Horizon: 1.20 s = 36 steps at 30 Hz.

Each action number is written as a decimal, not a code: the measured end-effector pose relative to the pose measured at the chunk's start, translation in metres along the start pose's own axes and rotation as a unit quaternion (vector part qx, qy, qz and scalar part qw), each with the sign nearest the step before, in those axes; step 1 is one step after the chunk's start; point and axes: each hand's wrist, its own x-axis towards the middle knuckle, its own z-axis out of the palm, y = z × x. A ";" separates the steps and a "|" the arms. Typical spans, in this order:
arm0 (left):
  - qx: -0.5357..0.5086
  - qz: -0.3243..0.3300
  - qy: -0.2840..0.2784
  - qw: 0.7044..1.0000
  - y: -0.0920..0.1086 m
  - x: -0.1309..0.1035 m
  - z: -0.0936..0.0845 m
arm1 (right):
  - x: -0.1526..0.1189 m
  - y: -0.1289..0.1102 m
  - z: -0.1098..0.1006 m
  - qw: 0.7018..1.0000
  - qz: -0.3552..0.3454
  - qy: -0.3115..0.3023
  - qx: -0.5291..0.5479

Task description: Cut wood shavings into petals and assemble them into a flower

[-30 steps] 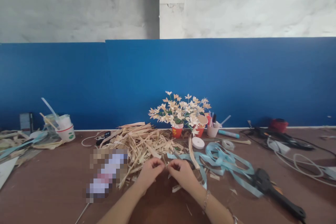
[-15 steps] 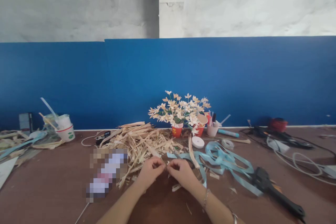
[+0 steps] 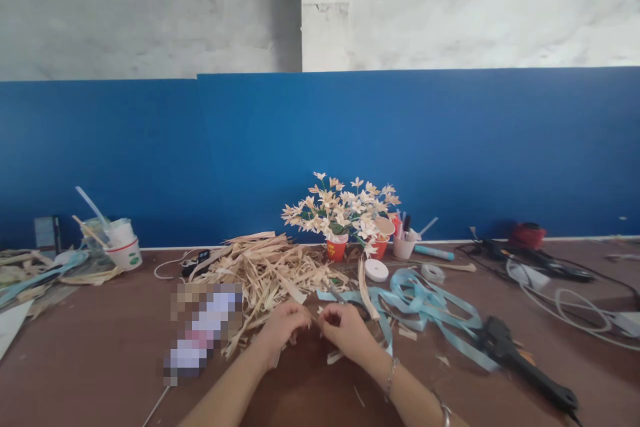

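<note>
My left hand is closed in a pinch just in front of the heap of dried husk strips. Close by on the right, my right hand also pinches, thumb against fingers. A thin tan strand seems to run between the two sets of fingertips; its ends are hidden in the fingers and it is too small to name surely. Scissors lie partly hidden behind my right hand. Beyond stand husk flowers on green stems in a red paper cup.
Light blue ribbon lies tangled right of my hands, near a white roll and a black glue gun. Cables spread at far right. A pixelated object lies left. A white cup stands farther left. A blue panel borders the table.
My left hand has shifted slightly left, and its fingers have curled and turned. The gap between the fingertips is a little wider. My right hand is nearly still.
</note>
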 end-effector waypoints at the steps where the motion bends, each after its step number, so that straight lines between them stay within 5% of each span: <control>1: -0.035 -0.003 -0.004 0.999 0.001 0.001 -0.002 | 0.001 0.000 -0.001 1.000 0.006 0.002 0.004; 4: -0.203 0.014 -0.003 0.979 0.009 0.002 -0.012 | 0.004 0.002 -0.006 0.999 0.020 0.012 0.025; 7: -0.288 0.023 0.065 0.955 0.016 0.003 -0.024 | 0.007 0.004 -0.008 0.996 0.052 0.015 0.076; 11: -0.086 0.081 0.159 0.980 0.015 0.009 -0.034 | 0.008 0.004 -0.009 0.980 0.085 -0.012 0.181; 14: 0.093 0.148 0.201 0.964 0.012 0.010 -0.031 | 0.007 0.001 -0.008 0.973 0.102 -0.021 0.207; 20: 0.237 0.283 0.127 0.921 0.012 0.000 -0.010 | 0.004 -0.004 -0.005 0.979 0.110 -0.025 0.171; 31: 0.207 0.216 0.082 0.951 0.007 0.000 -0.004 | 0.000 0.002 0.005 0.997 0.009 -0.003 0.074; 36: 0.191 0.174 0.035 0.965 0.009 -0.003 -0.003 | -0.001 -0.003 0.004 0.994 0.039 -0.024 0.102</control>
